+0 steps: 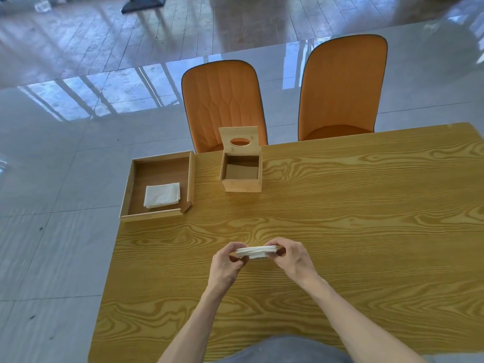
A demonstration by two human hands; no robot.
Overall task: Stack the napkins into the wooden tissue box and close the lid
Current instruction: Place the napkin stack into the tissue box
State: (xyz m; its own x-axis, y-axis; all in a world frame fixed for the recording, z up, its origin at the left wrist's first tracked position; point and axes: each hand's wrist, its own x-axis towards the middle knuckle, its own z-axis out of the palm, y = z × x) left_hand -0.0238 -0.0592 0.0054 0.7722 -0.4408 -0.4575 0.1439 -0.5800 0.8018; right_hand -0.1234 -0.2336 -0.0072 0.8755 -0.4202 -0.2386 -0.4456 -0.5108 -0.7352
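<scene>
Table (340, 231): its right and near edges are cut off by the frame.
Tray (131, 189): holds a few white napkins (162, 195); how many is hard to tell.
Wooden tissue box (241, 184): lid (239, 138) stands open; the inside is in shadow.
Napkin stack (256, 251): held above the table, seen only edge-on.
Left hand (227, 263): fingers pinch the stack's left end.
Right hand (290, 258): fingers pinch the right end.

Napkin stack (256, 252) ends under both grips; box (241, 176) contents unclear.

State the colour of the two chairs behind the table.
Orange, with dark edge piping; the chairs show in the head view.
</scene>
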